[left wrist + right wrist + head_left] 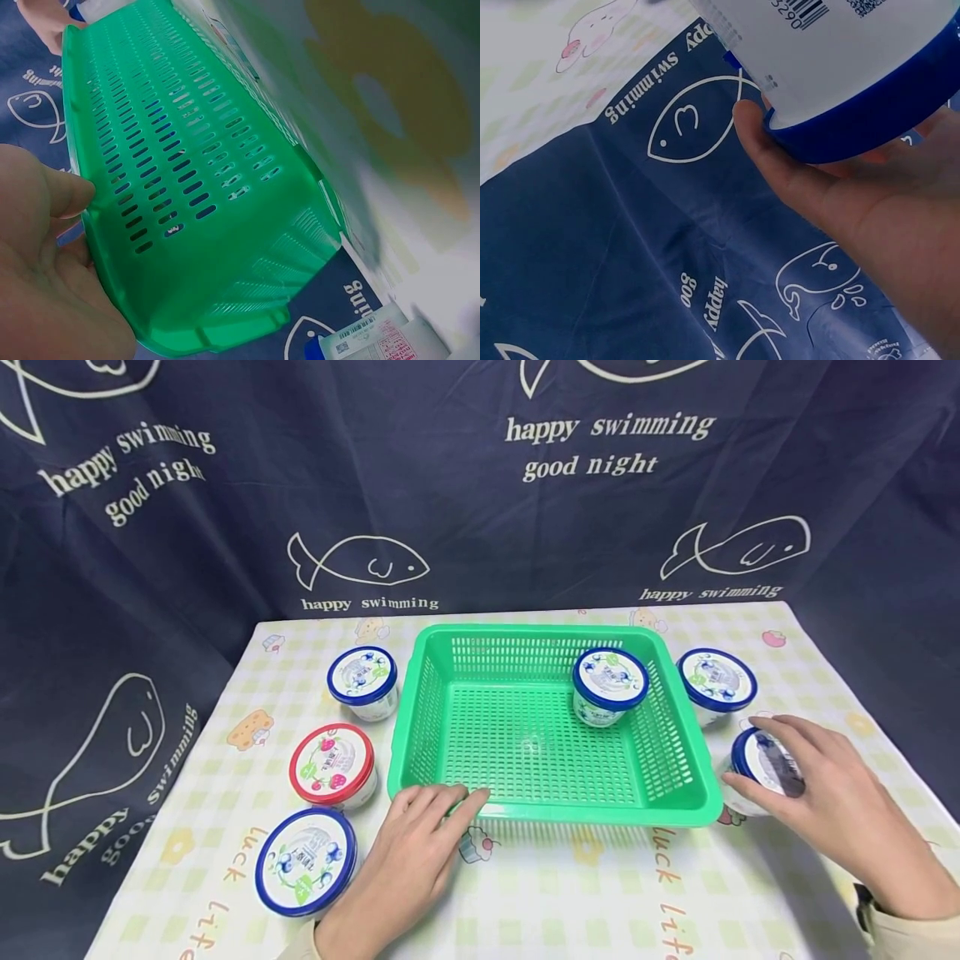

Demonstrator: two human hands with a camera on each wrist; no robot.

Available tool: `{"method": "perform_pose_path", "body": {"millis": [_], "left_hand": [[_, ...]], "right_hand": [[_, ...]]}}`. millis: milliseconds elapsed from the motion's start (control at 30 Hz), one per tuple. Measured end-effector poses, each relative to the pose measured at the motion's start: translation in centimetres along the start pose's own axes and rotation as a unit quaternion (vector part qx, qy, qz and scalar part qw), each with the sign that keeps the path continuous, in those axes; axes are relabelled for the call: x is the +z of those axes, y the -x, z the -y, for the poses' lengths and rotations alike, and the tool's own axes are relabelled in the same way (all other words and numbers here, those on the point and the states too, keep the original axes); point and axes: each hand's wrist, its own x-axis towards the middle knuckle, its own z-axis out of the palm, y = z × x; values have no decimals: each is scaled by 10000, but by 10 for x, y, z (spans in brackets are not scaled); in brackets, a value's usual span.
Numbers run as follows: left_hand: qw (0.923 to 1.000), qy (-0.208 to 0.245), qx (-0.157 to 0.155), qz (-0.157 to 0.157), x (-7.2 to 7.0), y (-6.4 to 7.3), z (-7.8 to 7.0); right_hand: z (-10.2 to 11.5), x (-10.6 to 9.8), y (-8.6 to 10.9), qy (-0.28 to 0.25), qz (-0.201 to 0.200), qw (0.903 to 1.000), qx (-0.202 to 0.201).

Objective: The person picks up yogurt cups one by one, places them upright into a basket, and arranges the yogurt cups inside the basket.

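Observation:
A green plastic basket [525, 814] sits mid-table, and my left hand [420, 835] grips its near rim by the left corner. In the left wrist view the thumb [71, 193] lies over the rim of the basket [187, 285]. On the right, my right hand [832, 785] holds a blue-lidded ice cream tub [765, 762] around its lid, thumb on one side and fingers across. The right wrist view shows the white side and blue lid [877, 112] of that tub close up. Inside the basket, at the right, stands another blue-lidded tub [610, 681].
Left of the basket stand a blue-lidded tub [363, 677], a red-lidded tub [333, 766] and a nearer blue-lidded tub [306, 862]. Another blue-lidded tub [717, 681] stands beyond my right hand, against the basket's right side. A dark curtain [480, 485] hangs behind the table.

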Motion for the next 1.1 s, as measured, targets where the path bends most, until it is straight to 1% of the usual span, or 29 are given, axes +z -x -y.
{"method": "perform_pose_path", "body": {"millis": [167,700,933,1100], "left_hand": [[10000,33,13,-59,0,0,0],[10000,39,-33,1,-1,0,0],[10000,28,-30,-9,-1,0,0],[10000,50,-40,-32,-1,0,0]], "right_hand": [[2,-1,-2,-37,-28,10000,-44],[9,-11,-7,-24,-299,9991,-311],[10,-14,-7,26,-294,9992,-281],[11,-17,-8,62,-411,9984,-371]]}}
